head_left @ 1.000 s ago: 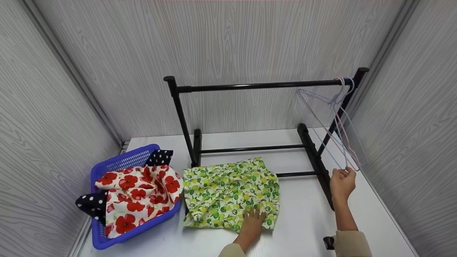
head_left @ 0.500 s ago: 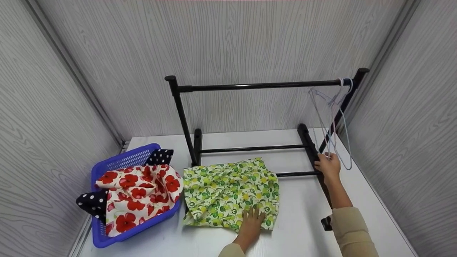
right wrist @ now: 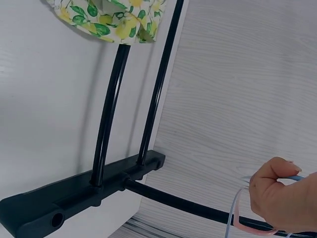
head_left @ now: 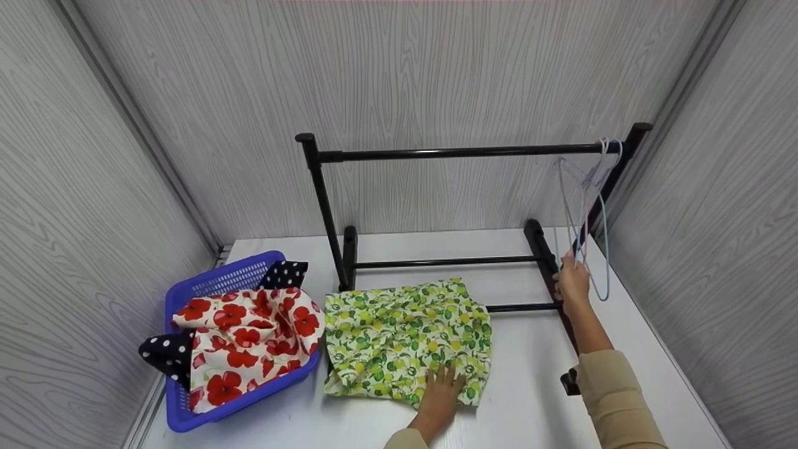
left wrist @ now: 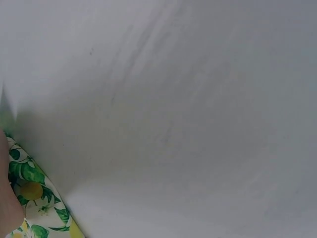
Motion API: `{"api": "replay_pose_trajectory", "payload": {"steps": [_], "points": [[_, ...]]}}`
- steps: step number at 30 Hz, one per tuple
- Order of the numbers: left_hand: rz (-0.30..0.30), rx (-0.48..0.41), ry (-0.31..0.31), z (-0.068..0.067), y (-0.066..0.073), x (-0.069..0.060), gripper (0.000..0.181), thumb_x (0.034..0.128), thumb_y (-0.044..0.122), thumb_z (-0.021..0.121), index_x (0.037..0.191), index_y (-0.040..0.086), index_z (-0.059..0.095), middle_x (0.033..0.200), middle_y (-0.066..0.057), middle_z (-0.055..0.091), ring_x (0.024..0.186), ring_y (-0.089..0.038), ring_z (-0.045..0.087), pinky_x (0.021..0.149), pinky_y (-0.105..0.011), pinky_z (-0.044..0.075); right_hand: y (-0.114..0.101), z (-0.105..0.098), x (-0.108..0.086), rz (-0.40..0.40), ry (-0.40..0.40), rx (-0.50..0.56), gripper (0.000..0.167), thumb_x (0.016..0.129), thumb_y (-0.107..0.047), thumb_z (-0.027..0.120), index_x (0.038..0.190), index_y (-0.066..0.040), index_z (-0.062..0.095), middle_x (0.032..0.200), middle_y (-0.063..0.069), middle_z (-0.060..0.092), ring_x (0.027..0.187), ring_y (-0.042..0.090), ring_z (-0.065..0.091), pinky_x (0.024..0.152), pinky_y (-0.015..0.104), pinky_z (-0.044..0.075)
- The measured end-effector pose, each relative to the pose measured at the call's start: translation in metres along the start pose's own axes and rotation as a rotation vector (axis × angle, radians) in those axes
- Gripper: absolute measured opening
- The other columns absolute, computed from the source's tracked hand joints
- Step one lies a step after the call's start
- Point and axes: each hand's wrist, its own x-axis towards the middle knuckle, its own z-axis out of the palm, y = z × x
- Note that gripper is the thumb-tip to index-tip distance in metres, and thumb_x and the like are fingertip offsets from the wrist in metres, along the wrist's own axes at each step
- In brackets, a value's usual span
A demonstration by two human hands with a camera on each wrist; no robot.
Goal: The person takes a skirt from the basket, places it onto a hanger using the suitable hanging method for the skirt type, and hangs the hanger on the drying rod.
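Observation:
My left hand (head_left: 441, 396) lies flat with spread fingers on the lower right of a lemon-print cloth garment (head_left: 399, 337). The left wrist view catches only the hand's edge and a corner of that cloth. On the right, my right hand (head_left: 573, 284) grips a light blue hanger (right wrist: 295, 177) low on its wire; its fingers are curled in the right wrist view. A pink hanger (right wrist: 252, 229) hangs close beside the hand. The hangers' hooks sit over the right end of the black rack's top bar (head_left: 436, 153). How many wires the hand holds is unclear.
At left stands a blue basket (head_left: 181, 425) with a red-flowered cloth (head_left: 240, 355) and a black polka-dot cloth (head_left: 167, 355) spilling over its rim. The rack's lower bars (head_left: 442, 262) run behind the garment. Wood-patterned walls (head_left: 399, 75) enclose the white table (head_left: 523, 386).
My right hand has moved left and upward, from the hangers' lower corner to a grip on the wire, swinging the hangers in. The left hand has stayed on the garment.

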Motion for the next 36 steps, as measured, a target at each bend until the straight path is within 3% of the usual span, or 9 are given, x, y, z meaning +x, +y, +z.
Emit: {"api": "replay_pose_trajectory", "payload": {"steps": [9, 14, 17, 20, 23, 26, 29, 33, 36], "points": [[0.002, -0.002, -0.008, 0.004, 0.001, 0.002, 0.053, 0.0834, 0.041, 0.063, 0.132, 0.031, 0.042, 0.138, 0.001, 0.045, 0.129, -0.020, 0.045, 0.100, -0.039, 0.041, 0.002, 0.000, -0.006, -0.110, 0.035, -0.048, 0.058, 0.099, -0.046, 0.024, 0.131, -0.002, 0.041, 0.073, -0.006, 0.045, 0.050, 0.001, 0.036, 0.044, 0.016, 0.031], [-0.006, -0.062, 0.018, 0.006, 0.000, 0.002, 0.050, 0.0840, 0.036, 0.063, 0.130, 0.030, 0.045, 0.137, -0.001, 0.048, 0.127, -0.023, 0.047, 0.098, -0.041, 0.043, 0.014, 0.005, -0.018, -0.140, 0.005, -0.044, 0.049, 0.098, -0.046, 0.029, 0.100, -0.002, 0.049, 0.063, -0.008, 0.046, 0.045, 0.000, 0.036, 0.041, 0.016, 0.031], [-0.033, -0.222, 0.047, 0.002, -0.002, 0.004, 0.044, 0.0835, 0.025, 0.065, 0.125, 0.027, 0.052, 0.132, -0.003, 0.054, 0.123, -0.026, 0.051, 0.096, -0.044, 0.044, 0.025, 0.008, -0.029, -0.147, -0.027, -0.023, 0.049, 0.097, -0.047, 0.032, 0.088, -0.003, 0.048, 0.054, -0.009, 0.043, 0.042, 0.000, 0.034, 0.041, 0.016, 0.030], [-0.085, -0.447, 0.073, -0.005, -0.006, 0.008, 0.038, 0.0831, 0.011, 0.064, 0.120, 0.019, 0.058, 0.124, -0.006, 0.061, 0.116, -0.029, 0.056, 0.093, -0.047, 0.046, 0.038, 0.011, -0.038, -0.135, -0.064, 0.018, 0.059, 0.096, -0.050, 0.033, 0.104, 0.004, 0.055, 0.058, -0.011, 0.045, 0.043, 0.000, 0.034, 0.041, 0.015, 0.029], [-0.151, -0.710, 0.104, -0.010, -0.012, 0.010, 0.038, 0.0826, -0.004, 0.059, 0.119, 0.008, 0.059, 0.114, -0.012, 0.065, 0.106, -0.031, 0.061, 0.087, -0.046, 0.048, 0.050, 0.014, -0.047, -0.111, -0.098, 0.044, 0.071, 0.096, -0.053, 0.029, 0.125, 0.009, 0.048, 0.064, -0.012, 0.048, 0.046, -0.002, 0.035, 0.043, 0.014, 0.029], [-0.211, -0.957, 0.128, -0.015, -0.019, 0.010, 0.041, 0.0828, -0.013, 0.051, 0.122, -0.001, 0.056, 0.113, -0.018, 0.064, 0.103, -0.034, 0.061, 0.084, -0.043, 0.050, 0.060, 0.018, -0.057, -0.082, -0.134, 0.076, 0.075, 0.097, -0.053, 0.023, 0.128, 0.011, 0.046, 0.067, -0.009, 0.049, 0.047, -0.001, 0.035, 0.042, 0.014, 0.029], [-0.241, -1.174, 0.143, -0.019, -0.028, 0.012, 0.041, 0.0853, -0.013, 0.046, 0.126, -0.006, 0.051, 0.120, -0.023, 0.059, 0.110, -0.037, 0.057, 0.085, -0.043, 0.049, 0.070, 0.022, -0.065, -0.047, -0.161, 0.096, 0.074, 0.098, -0.050, 0.019, 0.129, 0.012, 0.044, 0.068, -0.006, 0.049, 0.046, 0.000, 0.034, 0.041, 0.014, 0.027], [-0.255, -1.339, 0.140, -0.024, -0.039, 0.013, 0.042, 0.0874, -0.012, 0.045, 0.130, -0.008, 0.047, 0.130, -0.027, 0.051, 0.119, -0.040, 0.050, 0.086, -0.041, 0.048, 0.085, 0.028, -0.071, 0.014, -0.186, 0.048, 0.076, 0.098, -0.052, 0.018, 0.129, 0.012, 0.045, 0.068, -0.005, 0.050, 0.047, 0.001, 0.035, 0.042, 0.016, 0.028], [-0.261, -1.380, 0.137, -0.027, -0.044, 0.012, 0.046, 0.0855, -0.015, 0.041, 0.131, -0.009, 0.045, 0.133, -0.028, 0.048, 0.117, -0.041, 0.050, 0.082, -0.040, 0.047, 0.098, 0.030, -0.075, 0.038, -0.203, 0.007, 0.081, 0.095, -0.057, 0.019, 0.128, 0.012, 0.045, 0.069, -0.005, 0.050, 0.050, 0.002, 0.036, 0.044, 0.017, 0.029]]}}
